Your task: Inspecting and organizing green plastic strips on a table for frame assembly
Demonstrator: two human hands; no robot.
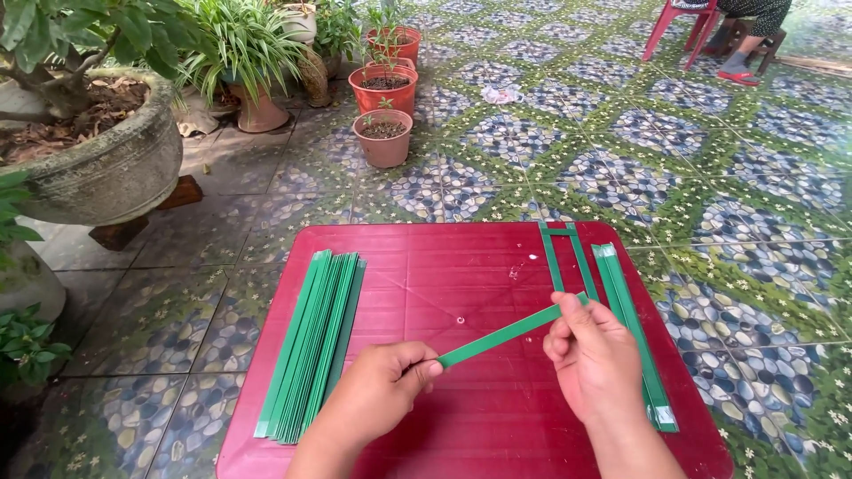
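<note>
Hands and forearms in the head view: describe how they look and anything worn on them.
Both hands are bare: the left hand and the right hand wear no gloves, and no rings, watch or bracelet show. The forearms that enter from the bottom edge are bare too, with no sleeves in view. Fingernails are short and unpainted as far as can be seen.
</note>
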